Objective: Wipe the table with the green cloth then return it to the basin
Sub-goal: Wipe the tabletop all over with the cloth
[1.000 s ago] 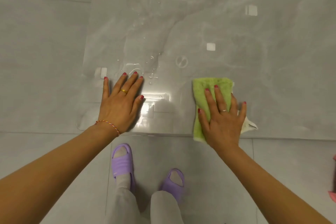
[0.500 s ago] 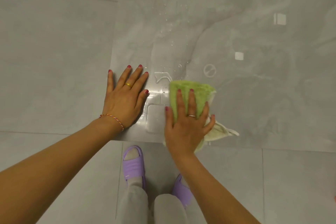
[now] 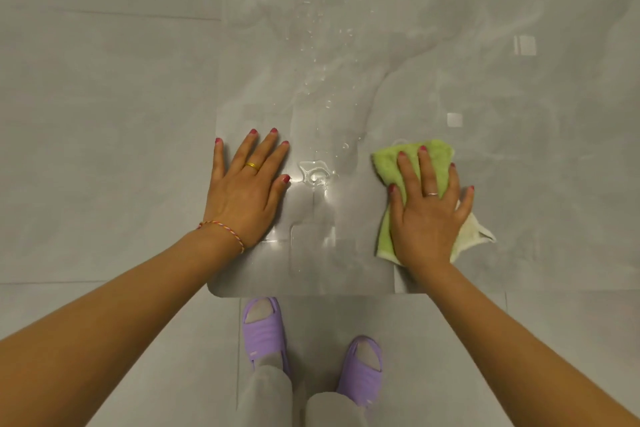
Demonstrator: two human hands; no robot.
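Progress: wiping is judged under way; a puddle (image 3: 314, 177) and droplets are left on the table (image 3: 502, 87).
Left to do: water cleared, cloth (image 3: 414, 163) returned; no basin is seen.
Cloth: pressed flat near the table's near edge.
Right hand (image 3: 427, 215): fingers spread, laid on the cloth.
Left hand (image 3: 247, 189): flat on the table, nothing held.
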